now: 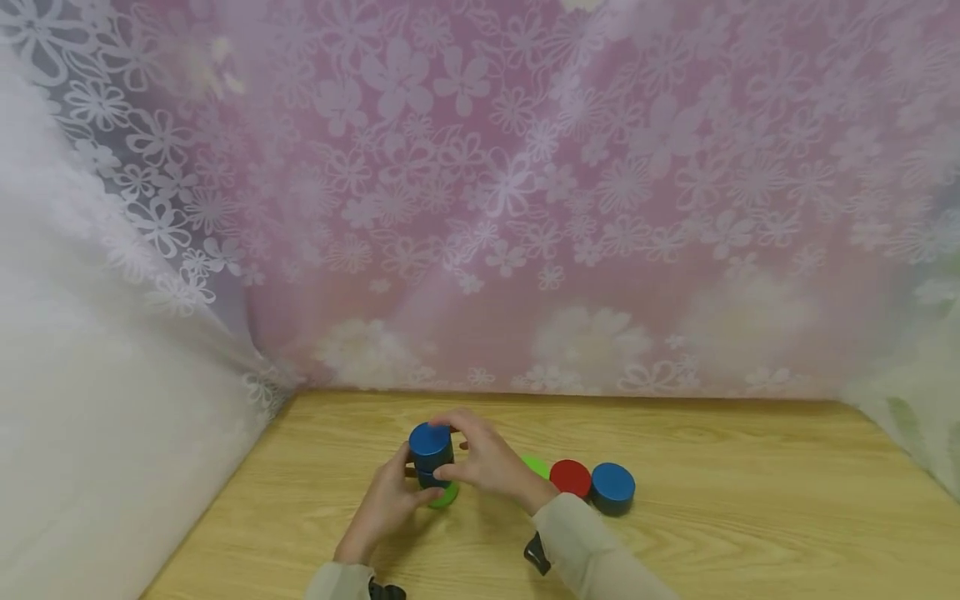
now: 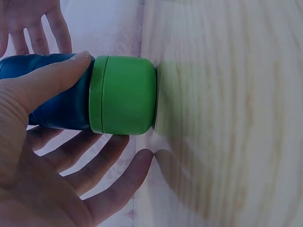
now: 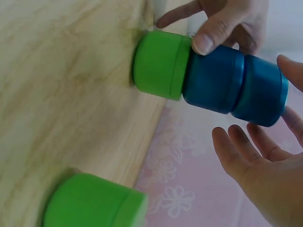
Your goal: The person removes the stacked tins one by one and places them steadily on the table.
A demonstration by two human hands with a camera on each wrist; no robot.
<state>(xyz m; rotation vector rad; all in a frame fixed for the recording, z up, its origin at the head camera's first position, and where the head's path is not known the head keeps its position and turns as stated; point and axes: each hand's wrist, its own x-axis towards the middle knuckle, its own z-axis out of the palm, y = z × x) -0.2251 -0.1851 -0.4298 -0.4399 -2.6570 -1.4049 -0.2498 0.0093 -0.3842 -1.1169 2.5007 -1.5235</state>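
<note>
Three small round lidded jars stand in an upright stack on the wooden table. A green jar (image 2: 125,94) is at the bottom, a blue jar (image 3: 210,78) sits on it, and a second blue jar (image 3: 258,92) is on top. My left hand (image 1: 386,500) holds the stack from the left, its thumb on the lower blue jar near the seam with the green one and its fingers around the far side. At the right, my right hand (image 1: 487,462) has thumb and fingers around the upper blue jar, touching near its rim.
To the right on the table (image 1: 750,500) stand another green jar (image 1: 536,465), partly hidden by my right hand, a red jar (image 1: 570,477) and a blue jar (image 1: 612,487) in a row. A pink flowered curtain (image 1: 525,250) hangs along the back edge, and a white one at left.
</note>
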